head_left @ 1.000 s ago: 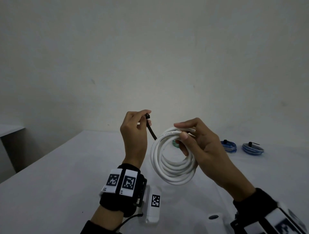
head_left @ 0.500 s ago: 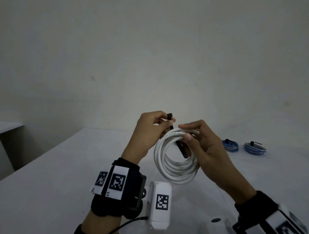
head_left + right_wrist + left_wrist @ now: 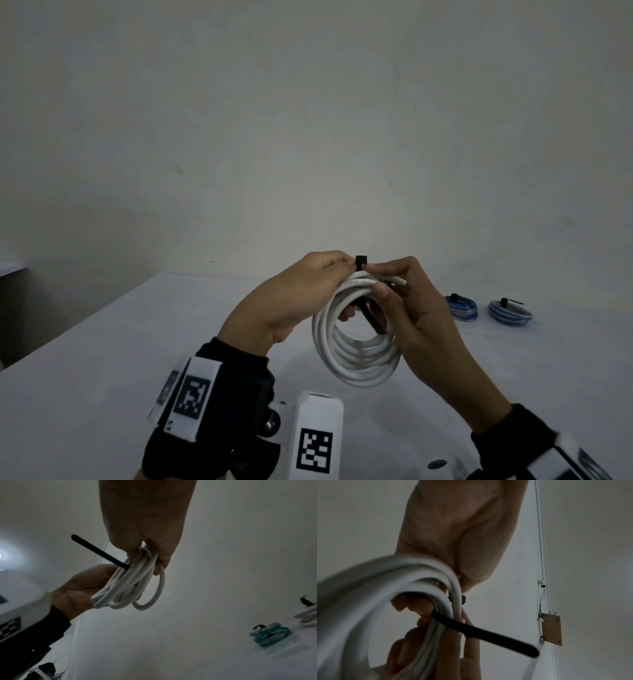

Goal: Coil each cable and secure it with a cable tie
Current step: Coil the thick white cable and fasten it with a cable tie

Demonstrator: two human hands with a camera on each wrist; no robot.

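A white cable coil [image 3: 356, 356] hangs in the air between both hands above the white table [image 3: 102, 359]. My right hand [image 3: 404, 301] grips the top of the coil [image 3: 137, 582]. My left hand [image 3: 308, 291] pinches the head of a black cable tie [image 3: 361, 263] at the coil's top. The tie's strap [image 3: 371, 317] runs down through the middle of the coil. Its free tail sticks out in the left wrist view [image 3: 488, 634] and in the right wrist view [image 3: 97, 551].
Two blue coils bound with black ties [image 3: 461, 307] [image 3: 509, 311] lie at the table's far right. A teal coil [image 3: 269, 634] and a white tied coil [image 3: 308, 615] lie on the table in the right wrist view. A wall stands behind the table.
My left hand has brought the cable tie from the left over to the coil's top, and the strap now passes through the coil. The right hand kept its grip.
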